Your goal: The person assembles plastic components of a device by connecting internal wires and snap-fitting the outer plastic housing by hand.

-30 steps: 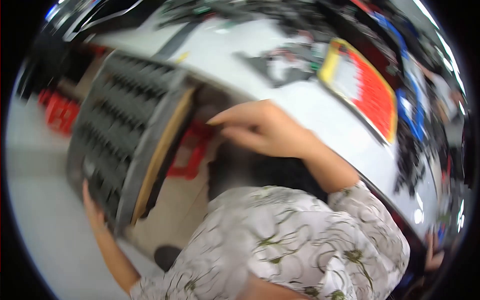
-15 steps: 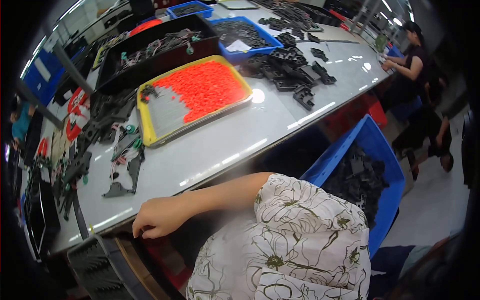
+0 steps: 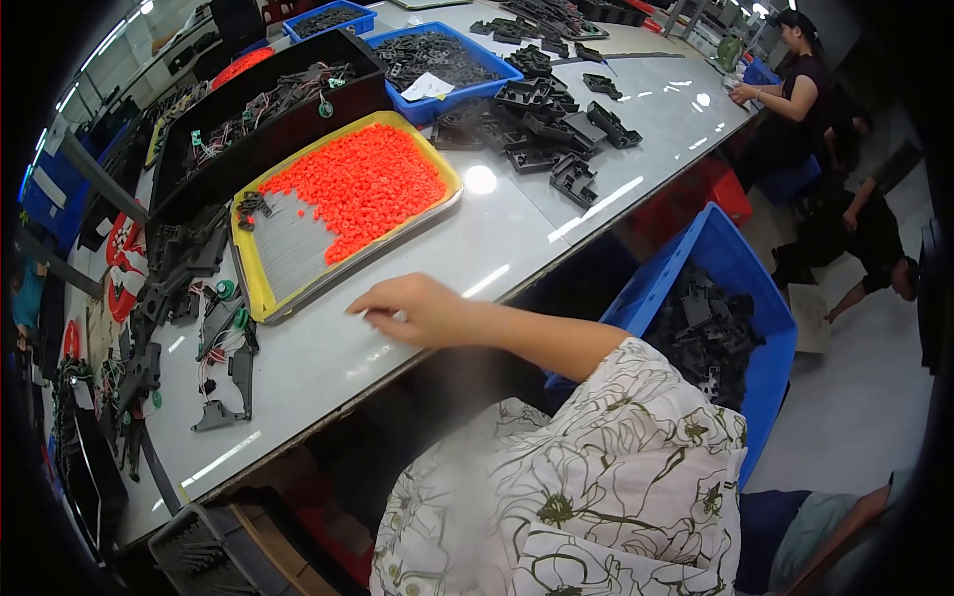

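Note:
My right hand (image 3: 422,310) reaches in over the near edge of the white table (image 3: 407,266), with its fingers curled and drawn together. Whatever may be between the fingertips is too small or hidden to make out. Just beyond the hand lies a yellow-rimmed tray (image 3: 260,290), partly filled with small orange-red pieces (image 3: 368,184). A small dark part (image 3: 250,207) sits at that tray's left end. To the left of the hand are black plastic parts with wires and green pieces (image 3: 224,338). My left hand is out of view.
A black bin of wired parts (image 3: 169,149) and a blue tray of black parts (image 3: 502,72) stand behind. Loose black housings (image 3: 556,124) lie farther right. Below the table edge, a blue crate (image 3: 765,397) holds black parts. A person (image 3: 795,94) works at the far right.
My right hand has moved up and to the right, from beyond the table's near edge to above the tabletop near the yellow-rimmed tray. The view has shifted slightly.

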